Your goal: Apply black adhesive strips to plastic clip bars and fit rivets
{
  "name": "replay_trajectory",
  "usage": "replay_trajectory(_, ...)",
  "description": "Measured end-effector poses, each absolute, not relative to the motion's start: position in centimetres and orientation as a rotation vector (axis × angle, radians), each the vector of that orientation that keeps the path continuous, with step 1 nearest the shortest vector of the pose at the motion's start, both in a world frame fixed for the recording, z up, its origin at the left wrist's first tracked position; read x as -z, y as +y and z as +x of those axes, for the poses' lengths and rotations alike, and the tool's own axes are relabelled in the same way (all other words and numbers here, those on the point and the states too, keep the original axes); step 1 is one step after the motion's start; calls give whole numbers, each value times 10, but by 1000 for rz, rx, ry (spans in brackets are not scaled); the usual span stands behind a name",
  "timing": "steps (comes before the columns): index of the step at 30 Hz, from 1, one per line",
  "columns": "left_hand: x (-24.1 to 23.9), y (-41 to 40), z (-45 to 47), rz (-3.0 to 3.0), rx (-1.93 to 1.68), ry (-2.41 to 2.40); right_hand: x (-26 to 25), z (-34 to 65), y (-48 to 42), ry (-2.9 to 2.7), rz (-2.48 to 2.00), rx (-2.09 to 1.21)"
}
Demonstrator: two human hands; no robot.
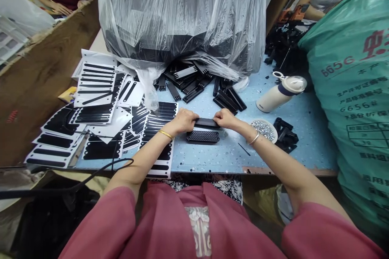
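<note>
Between my two hands lies a flat black plastic bar (pixel 208 122), gripped at its ends. The fingers of my left hand (pixel 184 120) are closed on its left end, and those of my right hand (pixel 225 119) pinch the right end. Just below it on the blue table rests a black perforated plastic piece (pixel 203 136), apart from my fingers. To the left, under my forearm, is a sheet of black adhesive strips (pixel 156 131). A white bowl of small metal screws (pixel 263 129) stands beside my right wrist.
Loose black plastic parts (pixel 188 79) spill from a large clear plastic bag (pixel 182 16) at the back. Sticker sheets (pixel 97 85) cover the left side. A cream bottle (pixel 281 94) and small black clips (pixel 285 135) are at the right, near a green sack (pixel 352 89). Co-workers' arms show behind.
</note>
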State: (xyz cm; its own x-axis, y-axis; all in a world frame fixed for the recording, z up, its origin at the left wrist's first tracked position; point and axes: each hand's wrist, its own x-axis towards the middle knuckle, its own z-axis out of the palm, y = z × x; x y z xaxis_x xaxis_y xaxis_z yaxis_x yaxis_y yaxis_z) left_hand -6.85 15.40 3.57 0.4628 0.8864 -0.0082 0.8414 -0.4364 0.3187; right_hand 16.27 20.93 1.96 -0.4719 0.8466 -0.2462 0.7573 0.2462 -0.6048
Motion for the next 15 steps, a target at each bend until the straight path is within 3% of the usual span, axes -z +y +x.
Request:
replay_trajectory(8, -32, 155, -70, 2329, -320, 1352, -10, 160, 219, -2340, -1701, -887)
replay_trajectory(15, -46, 148, -75, 2293, -206, 1390, -26, 169, 194, -2472, -1468, -736)
